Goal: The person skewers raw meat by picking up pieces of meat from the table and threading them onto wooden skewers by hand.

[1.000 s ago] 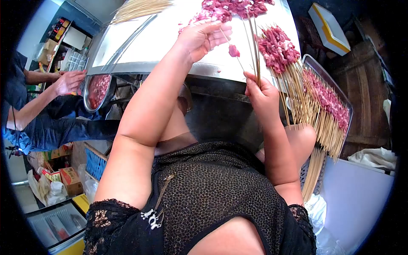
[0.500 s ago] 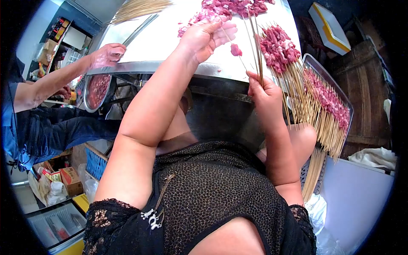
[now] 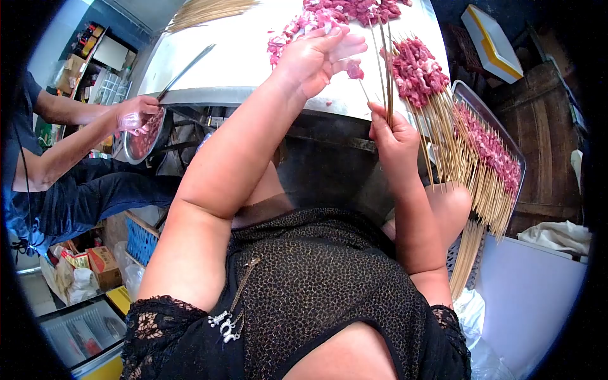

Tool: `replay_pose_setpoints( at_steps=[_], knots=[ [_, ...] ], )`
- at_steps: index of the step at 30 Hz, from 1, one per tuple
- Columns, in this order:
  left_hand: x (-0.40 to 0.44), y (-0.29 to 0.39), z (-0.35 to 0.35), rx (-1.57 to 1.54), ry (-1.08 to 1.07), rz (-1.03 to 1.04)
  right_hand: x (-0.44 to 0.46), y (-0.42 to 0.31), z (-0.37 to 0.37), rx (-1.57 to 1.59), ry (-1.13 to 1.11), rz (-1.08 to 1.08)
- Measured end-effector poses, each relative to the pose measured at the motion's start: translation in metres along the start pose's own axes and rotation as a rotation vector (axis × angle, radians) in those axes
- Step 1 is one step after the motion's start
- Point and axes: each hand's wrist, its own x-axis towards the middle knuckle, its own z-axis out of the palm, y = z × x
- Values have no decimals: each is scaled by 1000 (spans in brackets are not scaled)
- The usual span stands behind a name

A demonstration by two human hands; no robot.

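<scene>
A piece of meat [image 3: 356,70] on a thin skewer [image 3: 363,90], just beside the left hand [image 3: 316,60]

Through the head camera I see, in the upper middle of the frame, the left hand with its palm showing, the fingers parted and the thumb lifted away from them. The light is very strong at this place, so I cannot tell whether these fingers touch the meat or pinch the hidden tip.

To the right, I see the right hand [image 3: 396,133] with folded fingers. They hold tightly several darker skewers [image 3: 388,85], which point to the top of the frame, and also the lower end of the thin skewer, which leans left.

At the upper edge, a heap of cut meat [image 3: 348,9] lies on the white table [image 3: 234,63]. Right of centre rests a bunch of loaded skewers [image 3: 415,69], with the sticks pointing down the frame. Farther right, a tray [image 3: 491,107] bears more of them in a row.

On the left I notice a co-worker's hand [image 3: 138,114] at the lower end of a narrow bundle of rods [image 3: 187,71], near a bowl [image 3: 128,153] of meat. Bare sticks [image 3: 215,11] lie at the upper left.
</scene>
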Motion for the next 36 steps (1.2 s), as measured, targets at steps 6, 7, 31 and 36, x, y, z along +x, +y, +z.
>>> replay_pose_setpoints(
  at_steps=[6, 7, 31, 36],
  knots=[
    [3, 0, -9, 32, -80, 0, 1, -7, 1, 263, -65, 190],
    [5, 1, -12, 95, -125, 10, 1, -9, 1, 298, -59, 186],
    [6, 3, -3, 51, 82, 100, 0, 0, 8, -88, 55, -104],
    [2, 5, -3, 74, 57, 75, 3, 0, 9, -85, 35, -97]
  ],
)
